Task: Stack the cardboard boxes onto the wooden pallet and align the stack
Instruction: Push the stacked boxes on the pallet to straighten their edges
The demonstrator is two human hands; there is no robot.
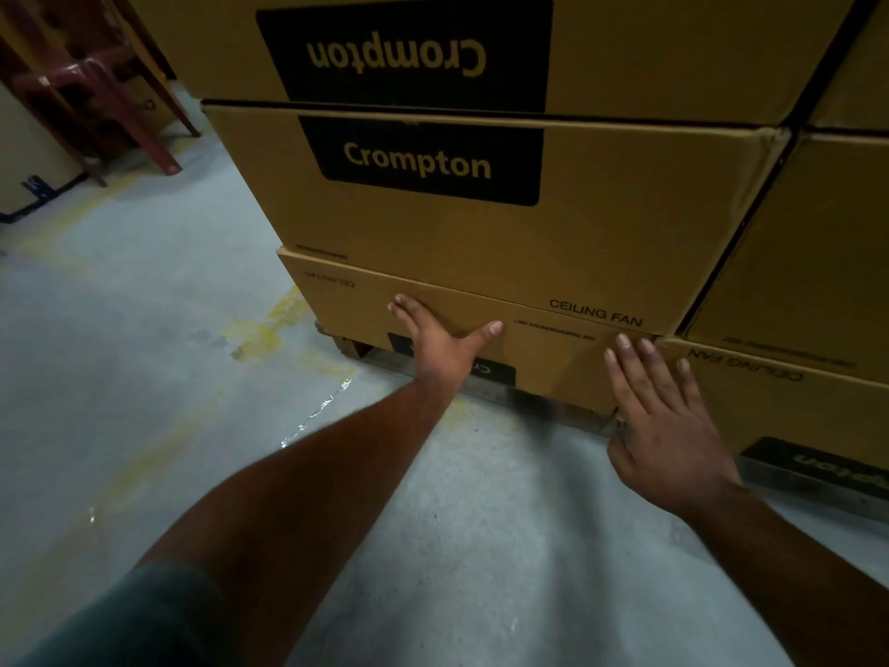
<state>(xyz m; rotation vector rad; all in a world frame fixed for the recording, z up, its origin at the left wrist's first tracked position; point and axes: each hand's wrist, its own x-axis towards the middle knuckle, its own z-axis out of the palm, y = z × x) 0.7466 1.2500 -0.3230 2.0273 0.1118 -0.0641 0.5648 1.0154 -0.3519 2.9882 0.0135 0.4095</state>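
Fingers (401,310) of the left hand (440,341) are spread and laid flat against the front face of the bottom box (529,339), the thumb stretched out to the right along the same face — nothing is gripped. Fingers (625,351) of the right hand (668,426) are also straight and slightly fanned, held at the right corner of that box; whether they actually touch the cardboard cannot be told. Just below both hands the edge of the wooden pallet (543,406) is seen, with the bottom box resting on it and jutting forward of the Crompton box (481,223) stacked directly above the fingers. Higher still, a top box (625,50) is placed with its Crompton label upside down. To the right of the right hand a neighbouring stack (793,305) stands close beside, marked CEILING FAN. Beneath the forearms grey concrete floor (144,329) with worn yellow paint is visible, and a strip of clear tape (317,411) lies left of the left wrist. Far up to the left, dark red chair legs (120,113) are seen.
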